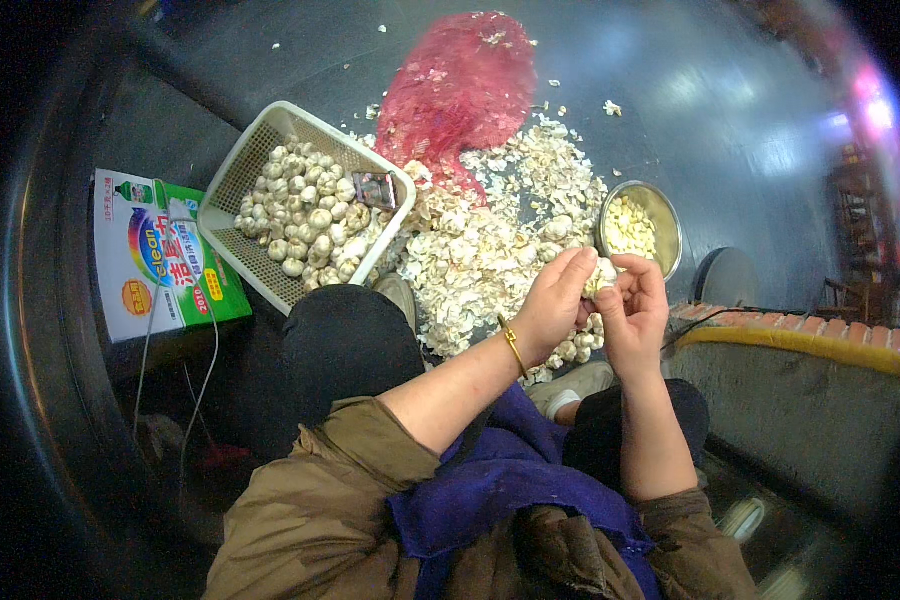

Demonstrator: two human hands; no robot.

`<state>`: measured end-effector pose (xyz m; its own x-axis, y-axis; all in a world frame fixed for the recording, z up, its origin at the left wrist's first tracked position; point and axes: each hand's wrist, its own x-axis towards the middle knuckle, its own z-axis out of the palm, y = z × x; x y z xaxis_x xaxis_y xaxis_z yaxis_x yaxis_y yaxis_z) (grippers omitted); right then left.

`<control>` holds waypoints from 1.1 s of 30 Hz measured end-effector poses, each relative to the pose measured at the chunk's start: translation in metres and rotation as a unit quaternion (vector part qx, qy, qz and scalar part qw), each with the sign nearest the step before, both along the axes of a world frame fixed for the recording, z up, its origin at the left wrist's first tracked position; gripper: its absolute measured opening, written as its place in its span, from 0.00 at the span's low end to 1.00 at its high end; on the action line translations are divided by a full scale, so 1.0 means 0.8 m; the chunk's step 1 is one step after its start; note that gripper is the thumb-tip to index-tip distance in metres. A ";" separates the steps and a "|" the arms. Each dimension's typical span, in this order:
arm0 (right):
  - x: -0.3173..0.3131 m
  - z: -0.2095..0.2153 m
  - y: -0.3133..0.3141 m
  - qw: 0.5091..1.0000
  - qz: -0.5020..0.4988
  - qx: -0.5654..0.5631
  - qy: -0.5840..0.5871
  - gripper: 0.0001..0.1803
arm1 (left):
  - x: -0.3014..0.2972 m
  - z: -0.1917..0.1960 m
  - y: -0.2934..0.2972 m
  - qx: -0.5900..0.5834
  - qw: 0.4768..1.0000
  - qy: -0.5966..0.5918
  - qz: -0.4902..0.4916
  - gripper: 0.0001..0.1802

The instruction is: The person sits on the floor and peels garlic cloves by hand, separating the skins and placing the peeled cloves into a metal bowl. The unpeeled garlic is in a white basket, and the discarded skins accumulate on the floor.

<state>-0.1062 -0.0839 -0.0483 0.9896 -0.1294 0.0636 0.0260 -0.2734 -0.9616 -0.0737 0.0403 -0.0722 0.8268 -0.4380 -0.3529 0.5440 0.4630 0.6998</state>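
My left hand (553,303) and my right hand (634,308) meet over the floor, both pinching one pale garlic bulb (602,275) between the fingertips. A gold bangle circles my left wrist. Just beyond the hands stands a round metal bowl (662,215) holding peeled yellowish cloves. Under and behind the hands spreads a heap of papery garlic skins (485,245). To the left, a white plastic basket (232,172) holds several whole garlic bulbs.
A red mesh sack (457,85) lies flat behind the skins. A colourful cardboard box (155,255) sits left of the basket, with thin white cables across it. My knees in black trousers (345,335) frame the spot; a yellow-edged brick step (800,340) runs on the right.
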 end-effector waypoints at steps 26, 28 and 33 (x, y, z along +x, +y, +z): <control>0.015 -0.017 0.010 0.973 -0.003 -0.188 -0.137 0.16 | -0.013 -0.009 -0.013 -0.110 0.989 0.037 0.087 0.17; 0.017 -0.015 0.006 0.972 0.001 -0.204 -0.120 0.16 | -0.013 -0.005 -0.012 -0.169 0.977 0.110 0.071 0.17; 0.016 -0.008 0.008 0.964 -0.008 -0.227 -0.140 0.13 | -0.009 0.001 -0.006 -0.097 0.993 0.064 0.020 0.22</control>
<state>-0.0937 -0.0772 -0.0549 0.9234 -0.0406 0.3818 0.2596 -0.6667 -0.6987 -0.0807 0.0351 -0.0717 0.7985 -0.4765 -0.3680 0.6015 0.6050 0.5217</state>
